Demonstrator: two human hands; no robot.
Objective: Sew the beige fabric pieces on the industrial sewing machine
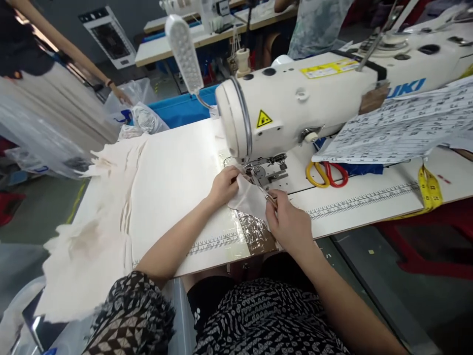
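Observation:
My left hand [223, 187] is closed, pinching the upper edge of a small piece of pale cloth [249, 198] beside the needle area of a white sewing machine [288, 103]. At the cloth's right side, my right hand [290, 222] is curled around a slim metal tool [272, 199] that looks like tweezers. The tool's tip reaches toward the cloth close to the presser foot, and the exact contact there is too small to make out. Below the cloth, shiny brown tape [254, 234] covers part of the table edge.
A stack of pale cloth pieces [107, 217] hangs over the table's left end. Scissors with yellow and red handles [327, 175], printed sheets [395, 125] and a yellow tape measure [429, 190] lie on the right. A machine lamp [184, 54] rises behind; another person's hand [121, 95] is at far left.

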